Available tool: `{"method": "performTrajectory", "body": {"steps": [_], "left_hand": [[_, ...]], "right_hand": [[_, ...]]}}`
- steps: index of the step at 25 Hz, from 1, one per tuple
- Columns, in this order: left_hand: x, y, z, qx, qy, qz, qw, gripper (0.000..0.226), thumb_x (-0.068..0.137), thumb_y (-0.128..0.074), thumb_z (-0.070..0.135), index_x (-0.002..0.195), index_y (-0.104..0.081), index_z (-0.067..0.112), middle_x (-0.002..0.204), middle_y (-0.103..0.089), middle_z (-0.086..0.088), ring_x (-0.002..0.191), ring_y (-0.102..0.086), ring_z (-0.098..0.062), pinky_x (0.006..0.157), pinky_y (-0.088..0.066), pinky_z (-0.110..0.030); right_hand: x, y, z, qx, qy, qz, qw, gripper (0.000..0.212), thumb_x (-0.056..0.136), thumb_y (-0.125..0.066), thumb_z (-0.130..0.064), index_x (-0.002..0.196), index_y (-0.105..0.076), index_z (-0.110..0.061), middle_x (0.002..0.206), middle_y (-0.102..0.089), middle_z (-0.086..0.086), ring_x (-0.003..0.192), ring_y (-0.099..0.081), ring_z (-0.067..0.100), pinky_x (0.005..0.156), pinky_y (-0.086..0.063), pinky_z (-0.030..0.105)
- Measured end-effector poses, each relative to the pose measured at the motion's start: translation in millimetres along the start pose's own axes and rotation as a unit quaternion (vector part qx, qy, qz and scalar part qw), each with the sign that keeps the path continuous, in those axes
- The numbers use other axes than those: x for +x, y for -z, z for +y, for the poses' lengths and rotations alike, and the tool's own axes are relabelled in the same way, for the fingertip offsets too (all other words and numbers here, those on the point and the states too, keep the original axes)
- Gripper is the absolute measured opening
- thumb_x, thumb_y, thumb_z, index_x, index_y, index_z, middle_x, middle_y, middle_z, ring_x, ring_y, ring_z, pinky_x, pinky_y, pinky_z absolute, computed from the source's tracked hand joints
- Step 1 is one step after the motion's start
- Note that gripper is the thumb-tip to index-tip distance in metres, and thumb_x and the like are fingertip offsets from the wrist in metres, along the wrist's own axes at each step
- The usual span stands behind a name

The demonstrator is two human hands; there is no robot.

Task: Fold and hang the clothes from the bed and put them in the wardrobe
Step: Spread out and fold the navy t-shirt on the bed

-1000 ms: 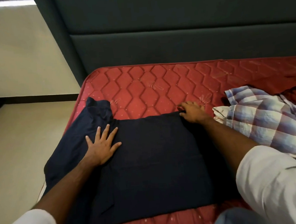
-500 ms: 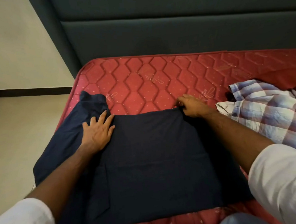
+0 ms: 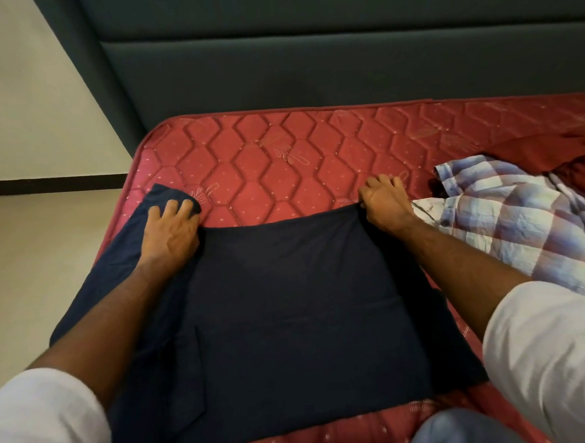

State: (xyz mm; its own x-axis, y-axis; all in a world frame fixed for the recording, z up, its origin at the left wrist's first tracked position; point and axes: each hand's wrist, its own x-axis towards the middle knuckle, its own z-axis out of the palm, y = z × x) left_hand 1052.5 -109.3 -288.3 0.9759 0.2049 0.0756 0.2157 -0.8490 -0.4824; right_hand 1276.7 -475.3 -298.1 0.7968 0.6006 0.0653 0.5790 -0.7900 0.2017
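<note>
A dark navy garment point(image 3: 289, 307) lies spread across the near part of the red mattress point(image 3: 280, 160), filling the centre and lower middle of the frame. Its cloth is smooth, matte and soft, folded into a roughly rectangular panel with a straight far edge and a faint horizontal crease across the middle. A looser flap of the same cloth trails to the left, over the mattress edge, and ends in a rounded sleeve-like tip at the left centre of the frame.

The left hand point(image 3: 171, 228) rests at the panel's far left corner, its fingers curled over the sleeve tip and gripping the fabric there. The right hand point(image 3: 384, 202) sits at the panel's far right corner, knuckles up and fingers curled down, pinching the garment's edge against the mattress. Both forearms run from the lower corners of the frame over the cloth, with white sleeves point(image 3: 559, 349) at the bottom left and bottom right.

The mattress is quilted in a stitched hexagon pattern with small pale dots and faint leaf motifs. Just right of the right hand, a crumpled checked shirt point(image 3: 510, 228) in blue, white and mauve lies in a heap, touching the wrist area. Beyond it, at the right edge, dark red cloth point(image 3: 582, 166) is bunched. A padded dark grey headboard point(image 3: 342, 57) with a horizontal seam fills the top of the frame. A pale wall and beige floor point(image 3: 30, 271), divided by a dark skirting strip, occupy the left.
</note>
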Motion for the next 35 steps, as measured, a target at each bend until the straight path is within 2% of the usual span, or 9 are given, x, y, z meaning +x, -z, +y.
{"method": "performTrajectory", "body": {"steps": [3,7,11,14,22,26,28,31,35], "left_hand": [[-5,17,-12,0.097,-0.119,-0.012,0.988,0.031,0.096,-0.054,0.036,0.125,-0.061,0.029,0.129,-0.047,0.003,0.113,-0.046,-0.021,0.084,-0.037,-0.037],[-18,41,-32,0.115,-0.109,-0.045,0.986,0.042,0.096,-0.053,0.05,0.135,-0.053,0.035,0.135,-0.045,0.005,0.123,-0.044,-0.019,0.094,-0.036,-0.037],[-53,65,-40,0.095,-0.258,-0.026,0.961,0.038,0.093,-0.049,0.04,0.128,-0.061,0.032,0.133,-0.049,0.005,0.121,-0.045,-0.02,0.097,-0.033,-0.042],[-87,80,-32,0.089,-0.36,-0.089,0.924,0.039,0.089,-0.051,0.043,0.123,-0.064,0.029,0.134,-0.048,0.007,0.123,-0.046,-0.018,0.095,-0.031,-0.042],[-136,61,-1,0.076,-0.289,-0.16,0.941,0.042,0.093,-0.046,0.043,0.13,-0.061,0.03,0.14,-0.041,0.006,0.119,-0.046,-0.017,0.092,-0.031,-0.038],[-134,57,-4,-0.035,-0.223,-0.177,0.958,0.034,0.09,-0.051,0.053,0.118,-0.057,0.033,0.128,-0.044,0.009,0.116,-0.049,-0.014,0.085,-0.031,-0.035],[-134,53,-11,-0.121,-0.18,-0.165,0.962,0.028,0.094,-0.051,0.052,0.113,-0.057,0.033,0.122,-0.046,0.009,0.114,-0.051,-0.014,0.087,-0.034,-0.035],[-142,41,-23,-0.203,-0.085,-0.05,0.974,0.025,0.094,-0.056,0.029,0.118,-0.059,0.02,0.125,-0.051,-0.002,0.111,-0.055,-0.027,0.087,-0.042,-0.047],[-160,24,-55,-0.301,0.134,-0.012,0.944,0.039,0.083,-0.061,0.009,0.122,-0.057,0.015,0.122,-0.053,-0.013,0.113,-0.052,-0.039,0.09,-0.041,-0.054]], "right_hand": [[-12,13,3,0.025,0.037,-0.002,0.999,0.035,0.08,-0.063,-0.001,0.115,-0.059,-0.006,0.115,-0.062,0.016,0.107,-0.058,0.038,0.096,-0.039,0.047],[-43,33,15,0.045,0.104,0.017,0.993,0.028,0.081,-0.064,0.002,0.108,-0.06,-0.006,0.101,-0.06,0.016,0.087,-0.062,0.039,0.068,-0.038,0.042],[-88,38,19,0.031,0.114,0.003,0.993,0.045,0.083,-0.066,-0.002,0.126,-0.056,-0.009,0.111,-0.061,0.014,0.094,-0.062,0.035,0.077,-0.05,0.045],[-118,41,17,-0.004,0.13,-0.004,0.991,0.039,0.087,-0.065,-0.01,0.124,-0.054,-0.014,0.115,-0.061,0.009,0.098,-0.062,0.032,0.079,-0.05,0.044],[-181,23,8,-0.047,0.167,-0.075,0.982,0.055,0.094,-0.057,-0.019,0.147,-0.041,-0.017,0.133,-0.051,0.01,0.112,-0.055,0.03,0.088,-0.045,0.044],[-181,34,2,-0.051,0.134,-0.122,0.982,0.061,0.087,-0.059,-0.026,0.144,-0.041,-0.019,0.134,-0.048,0.006,0.121,-0.05,0.029,0.101,-0.038,0.047],[-176,38,-9,0.01,0.1,-0.123,0.987,0.046,0.083,-0.059,-0.02,0.129,-0.051,-0.02,0.125,-0.05,0.004,0.118,-0.051,0.028,0.098,-0.039,0.046],[-167,37,-45,0.22,0.048,-0.126,0.966,0.032,0.081,-0.055,-0.008,0.109,-0.061,-0.021,0.112,-0.054,0.002,0.108,-0.055,0.026,0.093,-0.045,0.044],[-138,41,-129,0.337,0.077,-0.15,0.926,0.035,0.083,-0.052,-0.005,0.111,-0.067,-0.02,0.108,-0.059,-0.002,0.106,-0.058,0.022,0.095,-0.048,0.037]]}}
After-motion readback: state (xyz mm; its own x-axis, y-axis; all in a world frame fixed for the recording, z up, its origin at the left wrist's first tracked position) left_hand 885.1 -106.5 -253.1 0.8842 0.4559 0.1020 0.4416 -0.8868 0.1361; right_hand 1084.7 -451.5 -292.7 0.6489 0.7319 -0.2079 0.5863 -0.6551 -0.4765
